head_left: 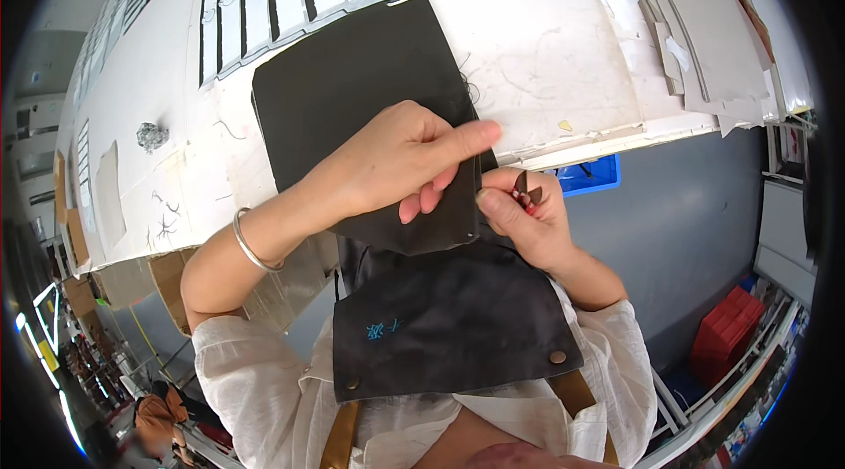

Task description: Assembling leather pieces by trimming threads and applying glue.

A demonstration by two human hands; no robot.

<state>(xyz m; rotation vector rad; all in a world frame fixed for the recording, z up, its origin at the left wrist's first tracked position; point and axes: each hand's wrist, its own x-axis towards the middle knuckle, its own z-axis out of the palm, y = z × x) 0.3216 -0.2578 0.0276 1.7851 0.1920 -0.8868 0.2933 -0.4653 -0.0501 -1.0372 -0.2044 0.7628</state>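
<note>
My left hand (412,157) lies across the black piece (352,69), thumb apart from curled fingers; whether they pinch it, I cannot tell. At the edge just right of them, my right hand (535,221) clamps red-handled snips (525,190), thumb and forefinger together. Blades this near my fingertips could nick skin or material if they slipped; the part overhanging the table (209,128) could sag, dragging the piece askew.
</note>
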